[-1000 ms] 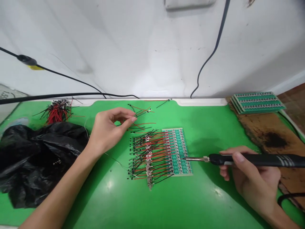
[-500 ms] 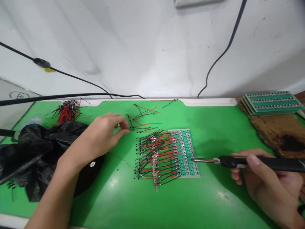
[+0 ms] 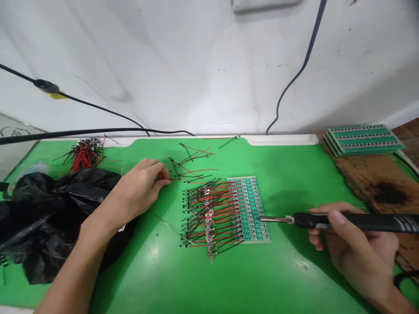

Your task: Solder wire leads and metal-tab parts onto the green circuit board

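My left hand has its thumb and fingers pinched together at the end of a loose red wire, left of the circuit board panel. In my right hand is a black-handled soldering iron, held level, its metal tip over the right half of the green circuit board panel. Rows of red and black wires run leftward from the panel, with small black connectors at their far ends. A lumpy silvery strip lies across these wires. Thin solder wire trails beneath my left hand toward them.
Loose wires lie behind the panel. A bundle of red and black wires sits at the back left, near a black plastic bag. Stacked boards rest on a scorched wooden plank at right. Black cables hang along the wall.
The whole view has shifted slightly. My left fingers have drawn a little leftward and closer together at the red wire. The soldering iron stays over nearly the same spot on the panel.
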Tool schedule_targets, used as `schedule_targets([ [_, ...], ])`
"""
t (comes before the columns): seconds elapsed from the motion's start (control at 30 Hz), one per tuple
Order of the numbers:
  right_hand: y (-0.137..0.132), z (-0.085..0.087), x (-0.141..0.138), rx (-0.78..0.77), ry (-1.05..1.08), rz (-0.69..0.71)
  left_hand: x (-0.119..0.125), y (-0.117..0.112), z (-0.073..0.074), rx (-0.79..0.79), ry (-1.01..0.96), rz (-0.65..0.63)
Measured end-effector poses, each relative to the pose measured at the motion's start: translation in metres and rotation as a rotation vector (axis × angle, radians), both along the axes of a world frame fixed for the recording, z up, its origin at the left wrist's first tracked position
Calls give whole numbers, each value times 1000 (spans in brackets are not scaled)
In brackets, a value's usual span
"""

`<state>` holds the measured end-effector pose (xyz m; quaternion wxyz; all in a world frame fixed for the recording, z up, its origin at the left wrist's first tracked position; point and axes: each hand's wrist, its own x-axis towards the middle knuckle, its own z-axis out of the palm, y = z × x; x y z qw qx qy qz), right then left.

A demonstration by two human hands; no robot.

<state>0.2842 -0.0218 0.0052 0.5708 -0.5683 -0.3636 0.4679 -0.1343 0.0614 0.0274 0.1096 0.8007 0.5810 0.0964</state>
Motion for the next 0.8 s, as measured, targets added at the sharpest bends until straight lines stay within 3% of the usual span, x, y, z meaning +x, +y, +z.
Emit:
schedule_targets([
  [0.23,-2,-2,0,19,1,16,0,3,-8,61,33,-66],
  [0.4,7,-10,8,168,-40,151,9,-16,17,183,81,-74],
  [0.5,10,-12,9,189,-27,74,30,-36,35,358,95,-81],
  [0.57,11,-12,8,191,-25,105,54,-49,39,402,34,-229],
  [0.67,10,-11,6,190,-34,100,92,-65,30,367,-78,-369],
  [0.8,5,-5,0,101,-30,58,124,-74,10,389,-105,-403],
])
